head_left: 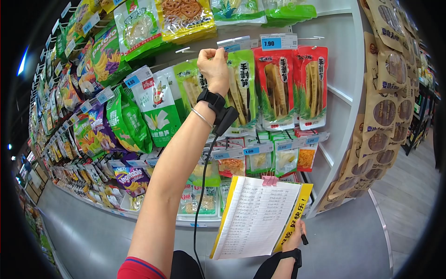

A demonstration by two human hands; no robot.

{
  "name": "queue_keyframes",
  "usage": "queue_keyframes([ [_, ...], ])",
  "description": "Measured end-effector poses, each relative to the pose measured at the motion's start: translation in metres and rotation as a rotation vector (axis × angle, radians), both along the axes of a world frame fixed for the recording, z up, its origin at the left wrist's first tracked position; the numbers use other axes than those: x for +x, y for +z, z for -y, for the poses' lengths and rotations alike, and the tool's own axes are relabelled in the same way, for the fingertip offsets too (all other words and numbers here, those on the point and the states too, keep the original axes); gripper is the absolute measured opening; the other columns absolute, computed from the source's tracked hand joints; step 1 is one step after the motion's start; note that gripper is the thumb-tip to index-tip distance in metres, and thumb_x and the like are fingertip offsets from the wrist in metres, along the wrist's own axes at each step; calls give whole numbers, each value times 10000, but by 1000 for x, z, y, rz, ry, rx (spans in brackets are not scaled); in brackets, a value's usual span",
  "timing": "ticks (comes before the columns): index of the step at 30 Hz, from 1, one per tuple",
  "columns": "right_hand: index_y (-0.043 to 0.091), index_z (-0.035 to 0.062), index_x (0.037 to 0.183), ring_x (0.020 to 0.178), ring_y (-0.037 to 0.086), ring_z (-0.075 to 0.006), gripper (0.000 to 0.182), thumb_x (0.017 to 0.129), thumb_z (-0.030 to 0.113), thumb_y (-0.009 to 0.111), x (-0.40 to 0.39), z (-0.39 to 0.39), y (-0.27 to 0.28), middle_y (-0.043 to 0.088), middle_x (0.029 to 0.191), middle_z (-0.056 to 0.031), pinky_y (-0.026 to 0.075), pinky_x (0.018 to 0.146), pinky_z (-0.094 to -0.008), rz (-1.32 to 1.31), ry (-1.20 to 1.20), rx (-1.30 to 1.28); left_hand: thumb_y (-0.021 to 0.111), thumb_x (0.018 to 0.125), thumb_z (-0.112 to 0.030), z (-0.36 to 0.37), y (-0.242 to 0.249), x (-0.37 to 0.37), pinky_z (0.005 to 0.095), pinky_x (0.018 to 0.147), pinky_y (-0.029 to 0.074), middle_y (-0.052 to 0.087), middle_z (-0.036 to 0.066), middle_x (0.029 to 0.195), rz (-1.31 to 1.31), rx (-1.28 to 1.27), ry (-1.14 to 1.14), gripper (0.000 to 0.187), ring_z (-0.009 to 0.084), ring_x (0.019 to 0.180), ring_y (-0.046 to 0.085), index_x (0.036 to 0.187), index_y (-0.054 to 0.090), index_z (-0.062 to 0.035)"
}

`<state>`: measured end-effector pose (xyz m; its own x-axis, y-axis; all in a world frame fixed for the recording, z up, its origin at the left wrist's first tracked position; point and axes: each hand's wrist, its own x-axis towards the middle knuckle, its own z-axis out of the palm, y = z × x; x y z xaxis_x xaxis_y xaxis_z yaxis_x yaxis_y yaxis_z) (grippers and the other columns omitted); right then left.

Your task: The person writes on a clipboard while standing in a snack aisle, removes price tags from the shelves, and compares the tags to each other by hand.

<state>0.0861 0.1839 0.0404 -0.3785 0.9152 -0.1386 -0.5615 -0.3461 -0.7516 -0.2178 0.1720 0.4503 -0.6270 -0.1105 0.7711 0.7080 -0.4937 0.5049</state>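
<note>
My left hand is raised to the shelf, its fingers pinched at the edge of a price tag on a hook. Below that tag hang green bags of bamboo shoots, partly covered by my wrist. Low on the right, my right hand grips a handwritten list on a yellow backing, held at the top by a pink binder clip. A black pen also sticks out of this hand.
Red bamboo shoot bags hang to the right, under a 7.90 tag. Snack bags fill the racks at left. Brown packs line the side panel. A black cable runs down from my left wrist.
</note>
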Motion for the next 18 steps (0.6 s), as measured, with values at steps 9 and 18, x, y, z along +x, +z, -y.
queue_keyframes([
  [9,512,47,802,687,531,-109,212,846,249,559,1,1,1,577,764,-30,418,633,-235,-47,-16,-28,587,766,-44,0,5,11,303,666,492,518,93,883,-68,-55,254,151,170,774,551,884,501,-6],
  [18,508,51,795,665,528,-103,203,851,242,548,-3,4,6,583,753,-30,413,612,-233,-69,-17,-69,552,683,28,-34,23,40,369,796,378,502,109,877,-903,-399,641,121,293,883,470,793,570,-19],
])
